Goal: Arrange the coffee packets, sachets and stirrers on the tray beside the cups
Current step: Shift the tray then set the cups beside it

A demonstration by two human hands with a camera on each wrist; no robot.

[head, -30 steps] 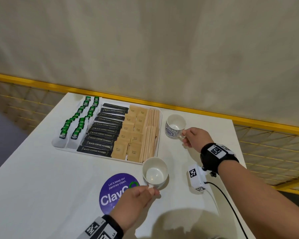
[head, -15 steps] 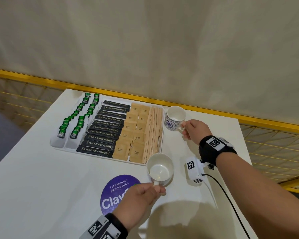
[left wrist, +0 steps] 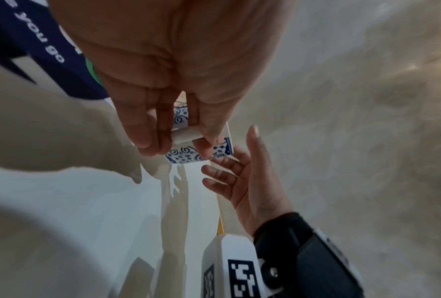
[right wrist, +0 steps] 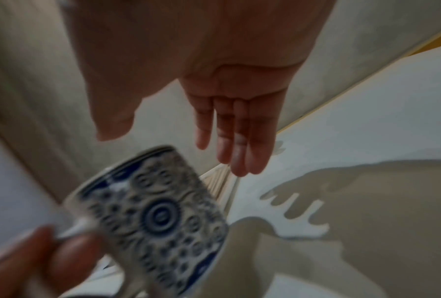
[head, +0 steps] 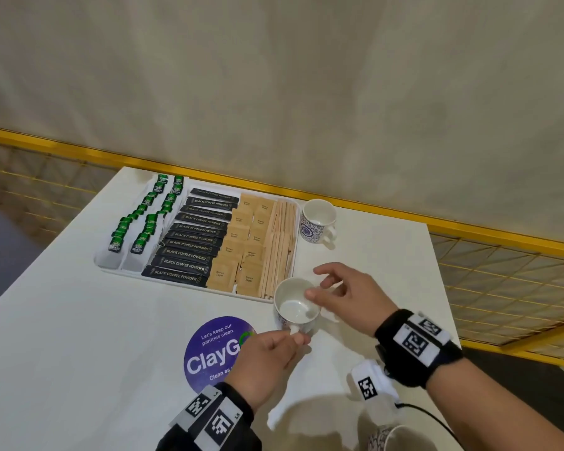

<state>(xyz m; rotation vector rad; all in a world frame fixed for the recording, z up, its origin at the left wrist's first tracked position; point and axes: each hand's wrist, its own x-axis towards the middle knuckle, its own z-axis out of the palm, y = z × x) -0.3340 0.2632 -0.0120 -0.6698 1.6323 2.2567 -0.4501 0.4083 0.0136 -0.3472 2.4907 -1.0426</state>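
The left hand [head: 267, 356] pinches the white handle of a blue-patterned cup [head: 295, 305] between thumb and curled fingers [left wrist: 148, 129]; this grip holds the cup at the near right corner of the tray [head: 111, 266]. From the right wrist view the cup looks tilted and blurred, and whether its base touches the counter [head: 79, 336] cannot be told. The right hand [head: 349, 297] is at the cup's right side, its grip spread and loose, with one fingertip at the rim and the other fingers [right wrist: 239, 141] extended, clasping nothing.

The white tray lies on the counter just left of and beyond the cup. Its right edge carries wooden stirrers [head: 279, 242] laid lengthwise. Next to them on the left are two columns of brown sugar sachets [head: 241, 245], then a stack of black coffee powder packets [head: 192, 237] overlapping from far to near, and at the far left two rows of green tea bags [head: 144, 219].

A second patterned cup [head: 316, 221] stands upright on the counter just right of the tray's far right corner, handle turned right, well apart from both hands. A purple round sticker [head: 209, 353] lies on the counter near the left hand, partly covered by it. The rim of a third cup [head: 401, 439] shows at the near edge of the head view. Both wrists wear black bands with printed markers.
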